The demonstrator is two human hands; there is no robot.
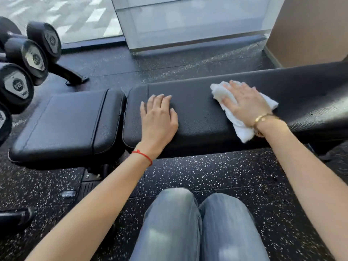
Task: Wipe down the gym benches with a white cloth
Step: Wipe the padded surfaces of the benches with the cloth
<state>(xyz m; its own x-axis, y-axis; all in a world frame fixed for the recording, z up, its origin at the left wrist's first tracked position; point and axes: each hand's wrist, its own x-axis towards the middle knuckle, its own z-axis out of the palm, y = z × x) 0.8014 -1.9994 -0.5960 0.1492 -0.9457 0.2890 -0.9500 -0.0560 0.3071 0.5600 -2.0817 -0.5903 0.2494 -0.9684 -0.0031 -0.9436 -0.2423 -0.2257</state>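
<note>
A black padded gym bench (pixel 197 113) runs across the view, with a separate seat pad (pixel 67 121) at its left end. My right hand (pixel 244 102) lies flat with straight fingers on a crumpled white cloth (pixel 239 127), pressing it onto the long back pad. The cloth sticks out beyond my fingertips and trails over the pad's near edge below my wrist. My left hand (pixel 158 117) rests flat on the bare pad, near the gap between the two pads, fingers spread and holding nothing.
Several black dumbbells (pixel 22 59) sit on a rack at the far left. Speckled black rubber floor (pixel 216 172) lies between the bench and my knees (pixel 188 213). A glass wall (pixel 188 21) stands behind the bench, with a brown wall (pixel 310 29) at the right.
</note>
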